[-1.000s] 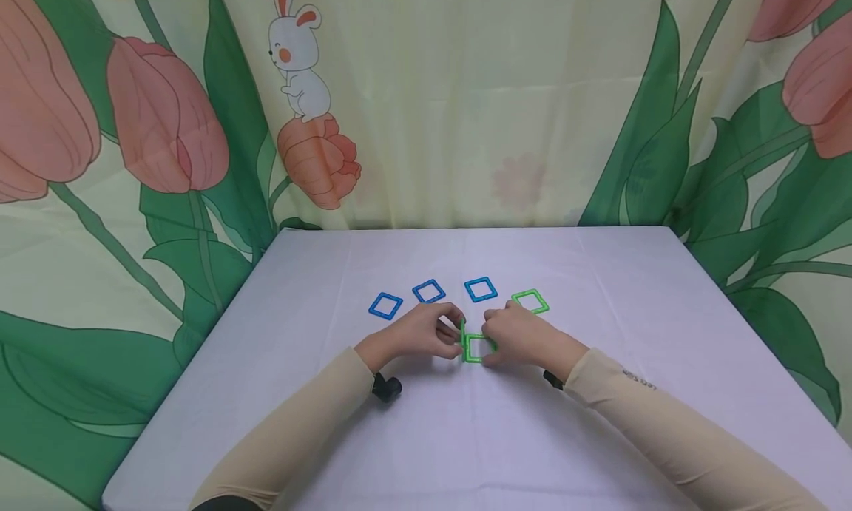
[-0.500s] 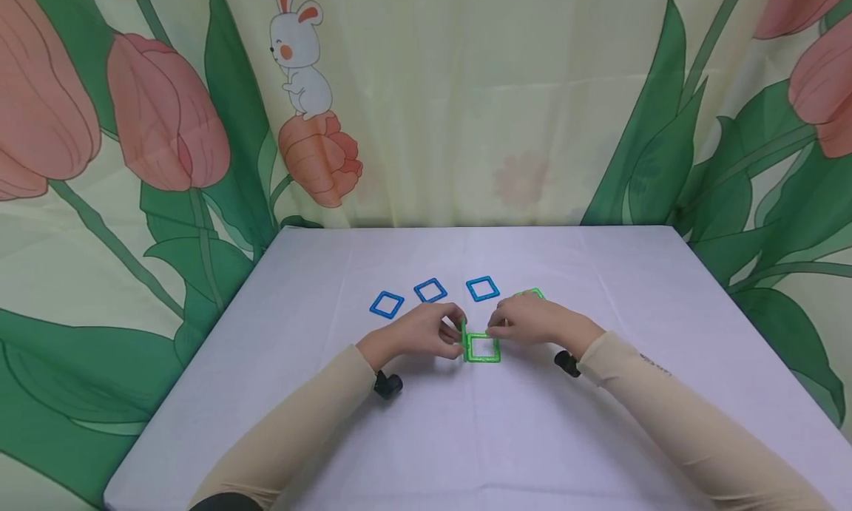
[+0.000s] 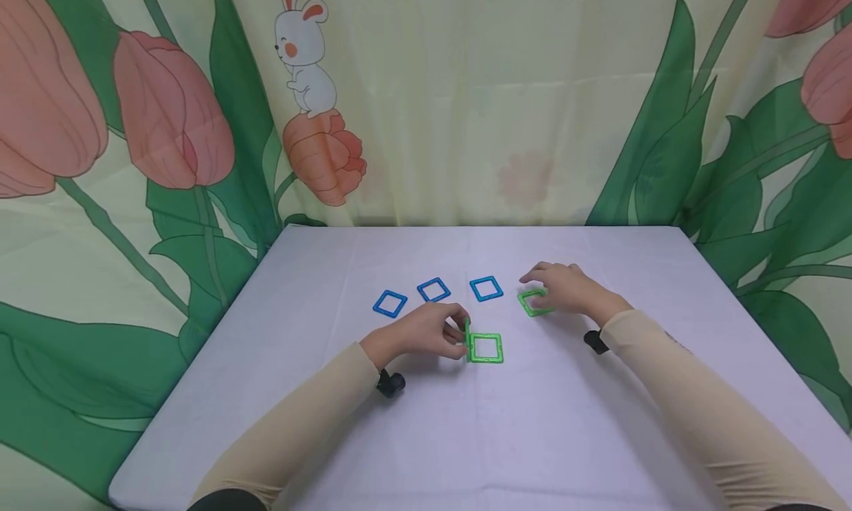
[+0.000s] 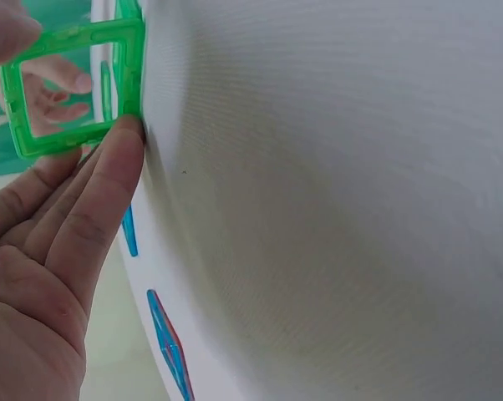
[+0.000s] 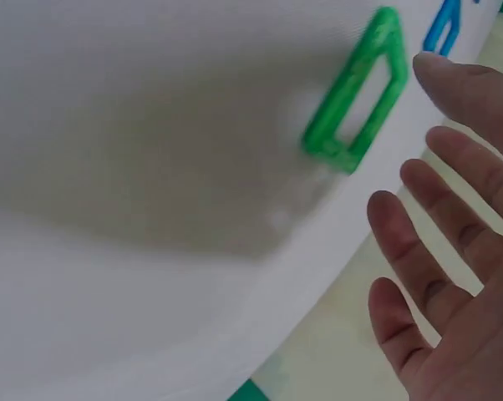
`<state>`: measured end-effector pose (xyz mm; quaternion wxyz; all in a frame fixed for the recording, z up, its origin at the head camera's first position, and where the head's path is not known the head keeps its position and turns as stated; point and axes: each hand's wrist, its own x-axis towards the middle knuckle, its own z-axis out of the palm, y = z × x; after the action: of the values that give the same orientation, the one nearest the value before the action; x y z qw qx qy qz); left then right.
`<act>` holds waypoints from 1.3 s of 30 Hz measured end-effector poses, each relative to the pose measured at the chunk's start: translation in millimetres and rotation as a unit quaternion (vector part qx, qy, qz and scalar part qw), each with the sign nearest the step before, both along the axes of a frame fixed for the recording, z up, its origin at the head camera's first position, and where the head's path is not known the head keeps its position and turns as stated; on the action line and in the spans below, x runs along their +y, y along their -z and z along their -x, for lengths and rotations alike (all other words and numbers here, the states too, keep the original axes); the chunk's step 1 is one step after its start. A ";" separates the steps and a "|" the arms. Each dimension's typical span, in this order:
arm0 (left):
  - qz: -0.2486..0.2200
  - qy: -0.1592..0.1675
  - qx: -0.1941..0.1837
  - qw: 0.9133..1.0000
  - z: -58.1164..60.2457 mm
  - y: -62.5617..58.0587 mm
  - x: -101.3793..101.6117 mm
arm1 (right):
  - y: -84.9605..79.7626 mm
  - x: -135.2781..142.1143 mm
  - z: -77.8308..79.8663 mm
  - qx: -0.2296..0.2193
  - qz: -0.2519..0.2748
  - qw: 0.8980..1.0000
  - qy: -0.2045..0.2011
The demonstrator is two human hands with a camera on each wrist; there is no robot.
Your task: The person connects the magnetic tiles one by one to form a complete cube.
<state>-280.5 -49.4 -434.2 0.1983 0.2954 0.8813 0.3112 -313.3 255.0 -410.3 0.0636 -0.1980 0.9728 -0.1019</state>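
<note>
My left hand (image 3: pixel 426 332) grips an upright green square frame tile (image 4: pixel 14 109) between thumb and fingers. In the head view that upright tile (image 3: pixel 468 341) is seen edge-on, its base along the left side of a flat green square tile (image 3: pixel 487 360). Over another green tile (image 3: pixel 524 306) at the right, my right hand (image 3: pixel 571 289) is spread and partly covers it. The right wrist view has this green tile (image 5: pixel 345 88) blurred beside the right hand (image 5: pixel 460 225), apart from its loosely bent fingers.
Three blue square frame tiles lie in a loose arc behind the hands: a left one (image 3: pixel 384 313), a middle one (image 3: pixel 440 297) and a right one (image 3: pixel 492 298). A white cloth covers the table (image 3: pixel 399 452). Behind it hangs a printed curtain (image 3: pixel 433 126).
My right hand has let go of the flat green tile and moved right and back, over the far green tile. The left hand still holds the upright tile in place.
</note>
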 end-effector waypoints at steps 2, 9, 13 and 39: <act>0.000 0.000 -0.002 1.000 -0.1 0.1 0.6 | 3.7 4.7 1.0 -0.004 -0.005 1.000 0.000; 0.004 -0.001 -0.001 1.000 0.3 0.6 0.6 | 11.7 11.2 3.2 -0.006 -0.018 1.000 -0.015; 0.006 -0.004 0.003 1.000 0.1 0.5 0.4 | 11.6 10.0 2.8 -0.007 -0.019 1.000 -0.024; 0.015 -0.004 0.013 1.000 0.0 5.0 1.4 | 5.2 -7.6 -9.3 -0.023 0.016 0.997 -0.076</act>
<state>-280.5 -48.0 -439.2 0.1903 0.2930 0.8894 0.2947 -304.0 247.5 -415.5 0.0908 -0.2701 0.9514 -0.1168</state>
